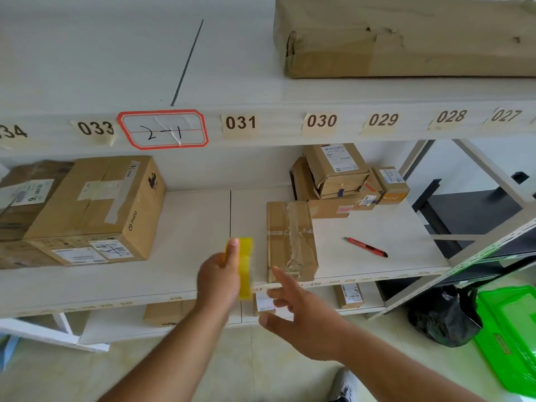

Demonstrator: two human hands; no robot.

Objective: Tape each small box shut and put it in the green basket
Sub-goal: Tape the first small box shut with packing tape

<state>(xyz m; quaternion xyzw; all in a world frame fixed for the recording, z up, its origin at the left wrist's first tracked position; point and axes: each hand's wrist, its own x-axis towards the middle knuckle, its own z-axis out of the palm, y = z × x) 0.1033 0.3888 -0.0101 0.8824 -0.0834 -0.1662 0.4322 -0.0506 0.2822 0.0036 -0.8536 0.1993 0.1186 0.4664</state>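
Beside the red knife (366, 246) lies the small box (291, 240), looking light and stiff, best held by its long sides, while the right hand (293, 307) reaches open and the left hand (221, 278) grips yellow tape (245, 268).

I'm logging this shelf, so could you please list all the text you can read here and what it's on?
"033", "031", "030", "029", "028", "027": tags on the shelf edge.
"34": cut-off tag at left.
"2-1": handwritten, red-framed label.
"PICO": side of the big box.
"6": label on the leftmost box.
Shipping labels and lower-edge numbers: too small to read.
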